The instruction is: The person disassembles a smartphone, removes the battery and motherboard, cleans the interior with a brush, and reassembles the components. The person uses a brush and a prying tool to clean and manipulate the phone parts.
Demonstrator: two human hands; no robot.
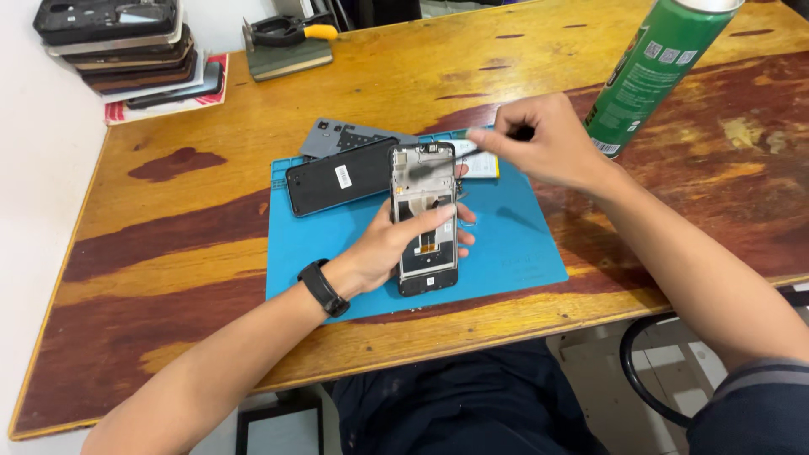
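While the left hand grips the stripped phone frame mid-frame, the right hand pinches a brush over its upper part; back cover already off.

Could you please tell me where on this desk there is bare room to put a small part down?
Free patches: the blue mat right of the phone frame, and the bare wood between the mat and the phone stack. Crowded: the mat's top edge, under the black battery, grey back cover and right hand.
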